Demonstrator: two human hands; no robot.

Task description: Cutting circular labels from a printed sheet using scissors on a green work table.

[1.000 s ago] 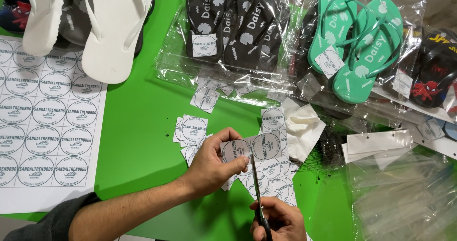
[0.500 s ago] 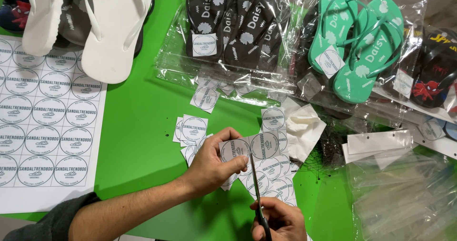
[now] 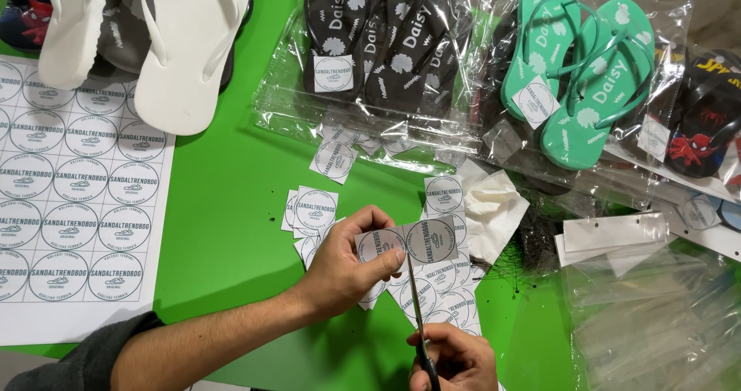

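- My left hand (image 3: 340, 271) pinches a short paper strip of round labels (image 3: 407, 243) between thumb and fingers, holding it up over the green table (image 3: 224, 198).
- My right hand (image 3: 455, 358) is closed around the handles of the scissors (image 3: 417, 314) at the bottom edge of the view; the blades point up and meet the strip's lower edge between its two round prints.
- Under the strip lies a loose pile of cut square labels (image 3: 312, 209), spreading towards a crumpled white tissue (image 3: 494, 209).
- To my left, an uncut sheet of round labels (image 3: 73, 198) lies flat on the table.
- A pair of white flip-flops (image 3: 189, 47) rests partly over that sheet's top edge.
- Farther off, black flip-flops (image 3: 386, 40) and green flip-flops (image 3: 579, 74) lie in clear plastic bags, each with a square label on it.
- Empty clear bags (image 3: 648, 314) are heaped at the right.
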